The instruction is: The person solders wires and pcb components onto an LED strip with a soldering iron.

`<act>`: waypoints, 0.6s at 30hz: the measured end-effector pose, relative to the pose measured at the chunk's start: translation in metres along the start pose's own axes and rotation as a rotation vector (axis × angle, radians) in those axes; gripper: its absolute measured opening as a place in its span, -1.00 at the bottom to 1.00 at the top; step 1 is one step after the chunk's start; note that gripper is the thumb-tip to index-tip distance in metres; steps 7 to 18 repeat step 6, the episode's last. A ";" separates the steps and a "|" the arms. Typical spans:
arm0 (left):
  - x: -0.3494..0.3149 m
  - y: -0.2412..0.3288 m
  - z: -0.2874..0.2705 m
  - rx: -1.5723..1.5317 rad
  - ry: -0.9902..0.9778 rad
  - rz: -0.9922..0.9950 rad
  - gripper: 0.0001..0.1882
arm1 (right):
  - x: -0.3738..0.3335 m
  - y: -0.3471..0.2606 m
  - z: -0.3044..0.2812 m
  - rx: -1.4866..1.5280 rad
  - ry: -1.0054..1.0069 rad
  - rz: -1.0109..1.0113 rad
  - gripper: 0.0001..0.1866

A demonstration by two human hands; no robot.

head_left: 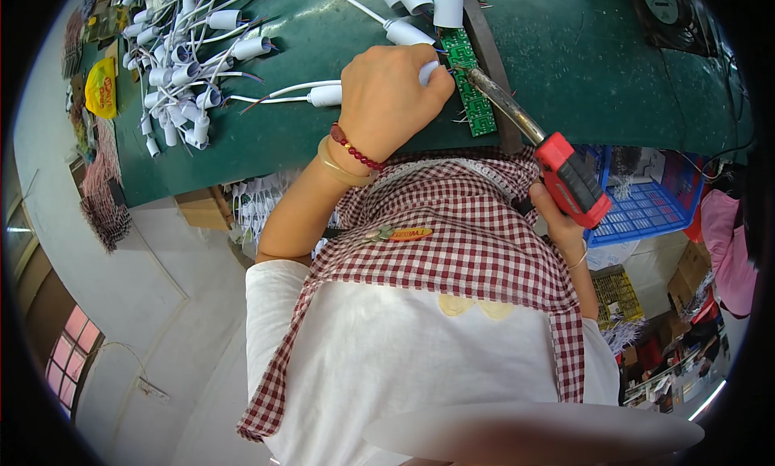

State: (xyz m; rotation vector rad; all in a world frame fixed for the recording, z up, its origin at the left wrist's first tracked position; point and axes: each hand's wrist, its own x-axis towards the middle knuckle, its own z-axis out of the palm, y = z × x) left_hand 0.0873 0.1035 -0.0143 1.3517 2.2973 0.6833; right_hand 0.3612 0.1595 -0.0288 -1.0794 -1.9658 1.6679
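Observation:
My left hand (395,94) is closed around a small white plastic cylinder (428,73), with thumb and fingers at the edge of a green circuit board panel (479,111). My right hand (557,216) grips a soldering iron (577,183) by its red and black handle. Its metal tip reaches the board close to my left thumb. Whether the tip touches a wire there is too small to tell. The panel lies along a dark bar (504,102), and thin wire ends stick out at its left edge. Beside my left wrist lies a white cylinder with a cable (325,95).
A heap of white cylinders with cables (182,74) covers the left of the green table (581,86). Several more stand beyond the panel. A dark round device (666,10) sits at the far right. A yellow bag (101,88) is left, and a blue crate (646,212) stands below the table.

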 end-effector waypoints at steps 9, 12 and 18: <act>0.000 0.001 0.000 0.037 -0.003 0.007 -0.80 | -0.003 0.009 -0.001 -0.023 -0.029 0.039 -0.85; 0.000 0.001 0.000 0.037 -0.003 0.007 -0.80 | -0.003 0.009 -0.001 -0.023 -0.029 0.039 -0.85; 0.000 0.001 0.000 0.037 -0.003 0.007 -0.80 | -0.003 0.009 -0.001 -0.023 -0.029 0.039 -0.85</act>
